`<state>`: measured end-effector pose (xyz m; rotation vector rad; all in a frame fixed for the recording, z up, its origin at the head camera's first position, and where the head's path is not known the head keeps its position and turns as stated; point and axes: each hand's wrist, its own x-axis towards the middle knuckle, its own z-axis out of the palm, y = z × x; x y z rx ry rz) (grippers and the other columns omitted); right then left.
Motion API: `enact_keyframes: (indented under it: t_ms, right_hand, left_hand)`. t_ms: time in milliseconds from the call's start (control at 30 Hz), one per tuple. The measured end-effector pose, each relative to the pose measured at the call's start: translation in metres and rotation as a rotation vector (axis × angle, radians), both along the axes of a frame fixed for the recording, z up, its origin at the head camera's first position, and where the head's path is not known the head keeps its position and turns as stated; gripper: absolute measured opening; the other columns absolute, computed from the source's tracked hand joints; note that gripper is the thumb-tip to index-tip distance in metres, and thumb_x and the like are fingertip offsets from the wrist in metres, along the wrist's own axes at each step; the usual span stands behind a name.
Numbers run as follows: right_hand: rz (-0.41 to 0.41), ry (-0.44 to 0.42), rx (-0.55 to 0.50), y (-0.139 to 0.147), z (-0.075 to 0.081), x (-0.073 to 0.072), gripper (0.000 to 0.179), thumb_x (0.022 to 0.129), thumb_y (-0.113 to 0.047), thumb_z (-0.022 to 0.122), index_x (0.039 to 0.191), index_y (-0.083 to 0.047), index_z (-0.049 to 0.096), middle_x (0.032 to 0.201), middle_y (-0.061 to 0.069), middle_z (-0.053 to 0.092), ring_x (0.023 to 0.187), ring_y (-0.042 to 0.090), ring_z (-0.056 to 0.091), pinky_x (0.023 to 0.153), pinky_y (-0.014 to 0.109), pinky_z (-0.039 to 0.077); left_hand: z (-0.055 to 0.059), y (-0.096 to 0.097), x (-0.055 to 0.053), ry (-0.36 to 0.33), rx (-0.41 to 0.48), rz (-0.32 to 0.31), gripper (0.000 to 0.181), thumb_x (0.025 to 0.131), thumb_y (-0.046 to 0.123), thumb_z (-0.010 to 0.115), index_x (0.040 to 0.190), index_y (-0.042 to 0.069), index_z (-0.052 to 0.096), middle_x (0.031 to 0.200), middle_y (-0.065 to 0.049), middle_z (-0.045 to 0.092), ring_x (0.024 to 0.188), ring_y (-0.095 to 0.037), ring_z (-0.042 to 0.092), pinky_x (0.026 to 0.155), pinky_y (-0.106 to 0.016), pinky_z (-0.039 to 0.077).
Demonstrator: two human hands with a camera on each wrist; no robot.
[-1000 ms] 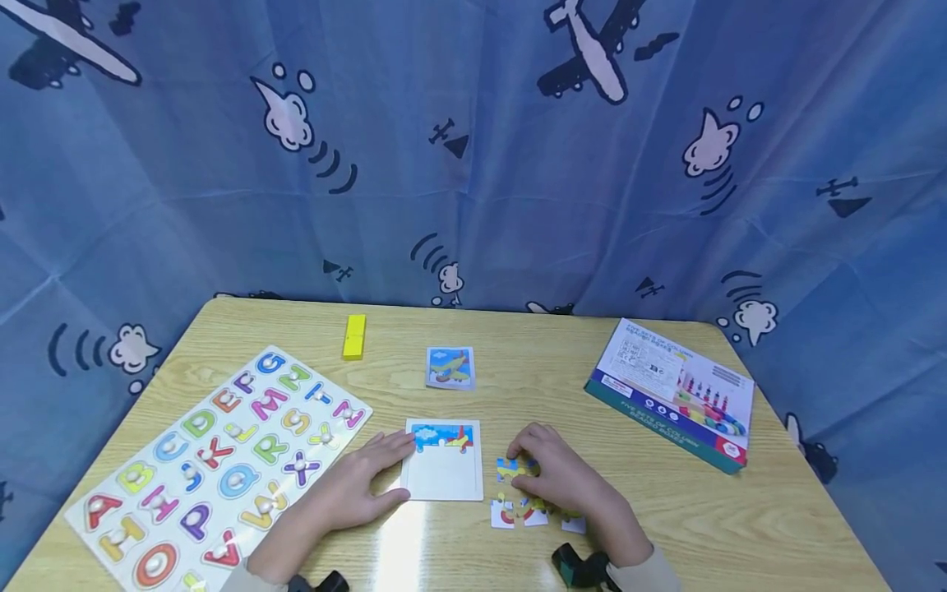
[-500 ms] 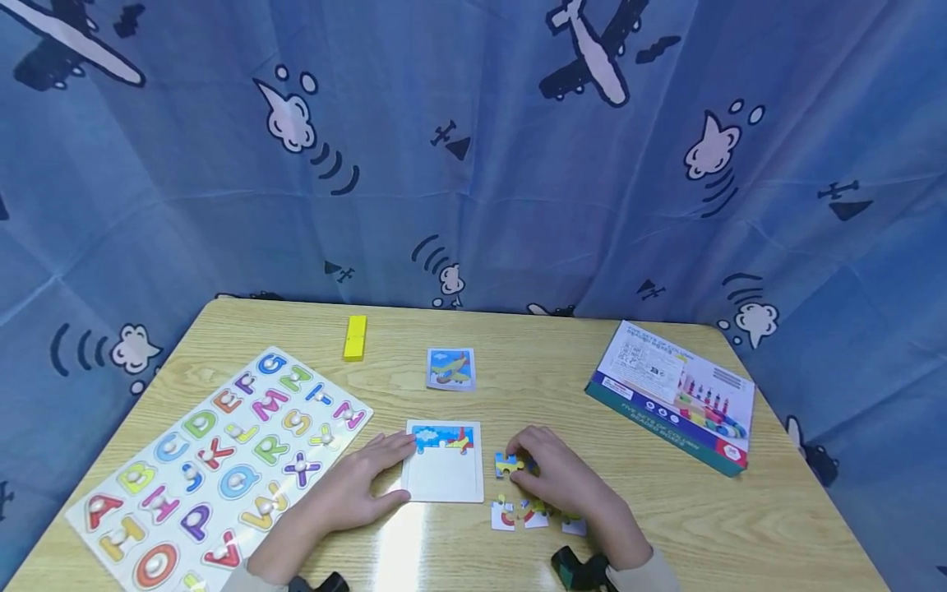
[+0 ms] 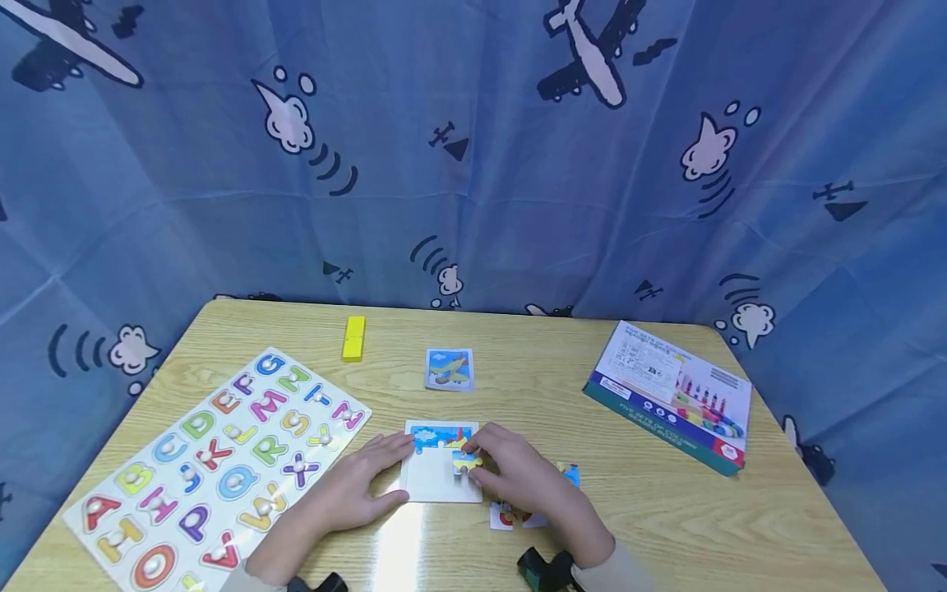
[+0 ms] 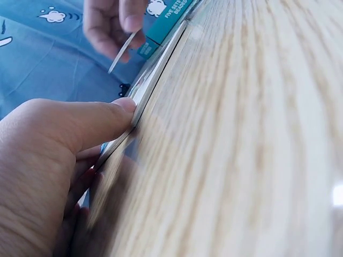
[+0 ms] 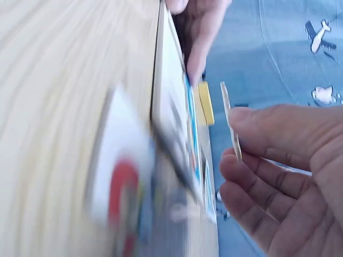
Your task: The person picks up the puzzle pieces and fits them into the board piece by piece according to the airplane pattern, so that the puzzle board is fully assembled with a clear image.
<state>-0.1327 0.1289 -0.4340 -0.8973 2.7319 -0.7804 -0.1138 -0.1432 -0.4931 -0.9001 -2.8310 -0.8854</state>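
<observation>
In the head view, a white puzzle board (image 3: 438, 481) lies mid-table, its top row filled with blue sky and a red-tailed plane picture. My left hand (image 3: 362, 481) rests at the board's left side with fingers fairly straight, fingertips on the upper left and thumb at the lower left corner. My right hand (image 3: 518, 469) pinches a blue and yellow jigsaw piece (image 3: 464, 462) over the board's right part. In the right wrist view, that piece (image 5: 231, 123) is edge-on between thumb and fingers, raised off the board. Loose jigsaw pieces (image 3: 501, 518) lie partly hidden under the right forearm.
A picture card (image 3: 449, 369) with a yellow plane lies behind the board. A letter puzzle board (image 3: 222, 460) covers the left side. Yellow blocks (image 3: 354, 339) sit at the back, and a toy box (image 3: 669, 395) stands at the right.
My right hand has moved left from the loose pieces to over the board, carrying the blue and yellow jigsaw piece. My left hand has stayed at the board's left side.
</observation>
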Motion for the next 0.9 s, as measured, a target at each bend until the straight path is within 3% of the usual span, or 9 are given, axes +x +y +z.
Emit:
enact_keyframes:
  t_ms: [367,900]
  right_hand:
    - [0.029,0.067,0.046,-0.043,-0.011,-0.006,0.023,0.085,-0.013,0.066,0.107,-0.006,0.067,0.100,0.001,0.060,0.076,0.003,0.051,0.070,0.017,0.051]
    - [-0.027,0.154,0.073,-0.064,-0.022,-0.004,0.025,0.087,-0.020,0.067,0.108,-0.007,0.068,0.101,0.002,0.061,0.088,0.009,0.060,0.080,0.024,0.056]
  left_hand:
    - [0.001,0.001,0.001,-0.027,0.015,-0.005,0.062,0.085,0.045,0.064,0.137,0.012,0.052,0.145,0.002,0.047,0.135,-0.020,0.042,0.115,-0.040,0.032]
    - [0.001,-0.001,0.000,-0.052,0.010,0.006,0.063,0.087,0.048,0.062,0.138,0.014,0.050,0.145,0.002,0.046,0.136,-0.019,0.041,0.114,-0.040,0.033]
